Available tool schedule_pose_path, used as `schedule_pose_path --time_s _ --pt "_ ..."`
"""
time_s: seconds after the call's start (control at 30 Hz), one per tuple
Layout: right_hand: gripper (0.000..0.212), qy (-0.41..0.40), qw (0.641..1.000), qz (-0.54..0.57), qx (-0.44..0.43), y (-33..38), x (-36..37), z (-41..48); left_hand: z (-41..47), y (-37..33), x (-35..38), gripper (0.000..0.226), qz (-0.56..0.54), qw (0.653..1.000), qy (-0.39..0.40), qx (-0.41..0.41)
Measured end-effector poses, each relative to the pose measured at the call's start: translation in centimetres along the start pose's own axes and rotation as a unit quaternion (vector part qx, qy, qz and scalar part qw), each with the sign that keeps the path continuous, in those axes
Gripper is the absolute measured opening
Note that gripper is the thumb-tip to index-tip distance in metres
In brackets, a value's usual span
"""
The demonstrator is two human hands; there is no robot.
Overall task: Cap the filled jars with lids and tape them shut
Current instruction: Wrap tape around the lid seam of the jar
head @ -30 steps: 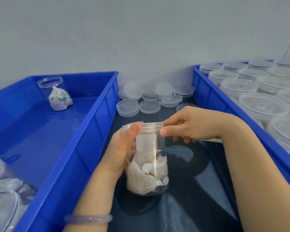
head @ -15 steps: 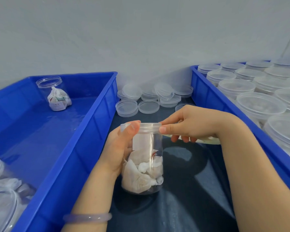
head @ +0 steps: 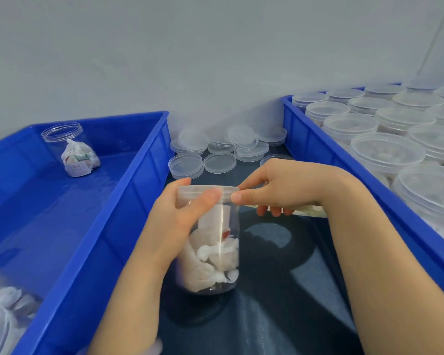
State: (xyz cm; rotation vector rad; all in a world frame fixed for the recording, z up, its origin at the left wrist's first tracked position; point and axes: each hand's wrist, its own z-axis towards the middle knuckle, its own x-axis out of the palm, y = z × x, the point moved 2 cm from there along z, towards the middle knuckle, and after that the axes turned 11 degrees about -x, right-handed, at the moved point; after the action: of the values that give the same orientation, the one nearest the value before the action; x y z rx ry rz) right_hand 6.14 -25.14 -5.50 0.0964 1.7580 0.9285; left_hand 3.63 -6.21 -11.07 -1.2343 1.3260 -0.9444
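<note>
Sealing lid (head: 207,188): left hand (head: 176,219) grips jar (head: 215,254), thumb on rim; right hand (head: 277,187) pinches tape (head: 228,194) at seam. Hold jar steady, pull taut.

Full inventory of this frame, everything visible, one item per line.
held jar: one, clear, white sachets inside, upright on the table at centre
lid: one, clear, on the held jar
loose lids: a pile, clear, count unclear, between the bins at the back
left bin: one, blue, left
open jar: one, clear, sachets inside, far corner of the left bin
near jars: partly cut off, clear, near corner of the left bin
right bin: one, blue, right
capped jars: many, clear, filling the right bin
pale object: one, beige, under the right hand, unidentifiable
table: dark
left hand: grips the held jar
right hand: pinches at the lid's rim
</note>
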Motion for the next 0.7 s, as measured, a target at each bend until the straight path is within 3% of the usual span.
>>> schedule_pose_path --time_s 0.07,0.13,0.3,0.43,0.5,0.6,0.7 --pt "0.044 0.000 1.000 -0.022 -0.005 0.4 0.2 0.2 -0.3 -0.3 0.5 0.109 0.024 0.998 -0.050 -0.006" --pt "0.046 0.004 1.000 -0.028 -0.003 0.7 0.1 0.0 -0.5 -0.4 0.8 0.101 0.011 0.997 -0.071 -0.007" --pt "0.040 -0.005 0.999 0.035 -0.040 0.5 -1.4 -1.7 -0.5 -0.5 0.2 0.062 -0.116 0.993 -0.009 -0.021" --pt "0.055 -0.029 0.997 0.055 -0.037 0.8 -2.0 -2.4 -0.3 -0.2 -0.3 0.062 -0.146 0.988 0.034 -0.041" --pt "0.052 -0.043 0.998 0.027 -0.026 1.0 -1.8 -2.1 -0.2 -0.1 -0.2 0.061 -0.168 0.981 0.067 -0.068" --pt "0.045 -0.065 0.998 0.001 0.005 1.3 -1.5 -1.7 -0.2 0.0 -0.2 0.082 -0.198 0.972 0.097 -0.083" --pt "0.045 -0.068 0.997 -0.008 0.030 1.2 -1.4 -1.6 -0.3 0.0 -0.3 0.080 -0.223 0.962 0.129 -0.093"
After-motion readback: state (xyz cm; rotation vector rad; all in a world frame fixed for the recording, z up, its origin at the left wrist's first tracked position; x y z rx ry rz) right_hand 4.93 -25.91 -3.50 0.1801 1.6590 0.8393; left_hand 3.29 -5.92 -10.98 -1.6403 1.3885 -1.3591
